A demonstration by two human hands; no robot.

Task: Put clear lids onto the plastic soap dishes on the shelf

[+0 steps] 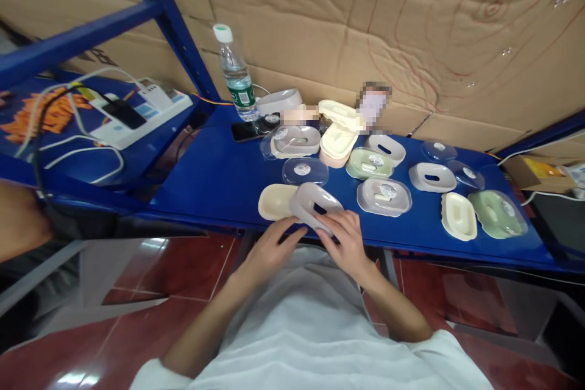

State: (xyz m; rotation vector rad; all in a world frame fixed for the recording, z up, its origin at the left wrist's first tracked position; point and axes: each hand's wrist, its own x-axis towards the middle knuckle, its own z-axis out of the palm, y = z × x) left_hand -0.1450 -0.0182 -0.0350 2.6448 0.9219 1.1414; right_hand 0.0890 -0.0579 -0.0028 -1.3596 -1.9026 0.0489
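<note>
Bottle point(240, 82) upright at back left of desk point(196, 177). Cream tray point(275, 202) near front edge. Left hand point(267, 253) at slotted grey box point(307, 202); its grip cannot be determined. Box tilted, at front edge. Right hand point(345, 241): fingers holding box's near side. Lidded box point(400, 197) well apart, rightward.

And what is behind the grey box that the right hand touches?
A clear lid, on the blue table. The grey box hides the right end of the cream tray.

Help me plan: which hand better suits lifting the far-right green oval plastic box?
Probably the right hand: nearer the green box than the left hand, though touching a grey oval plastic shell.
</note>
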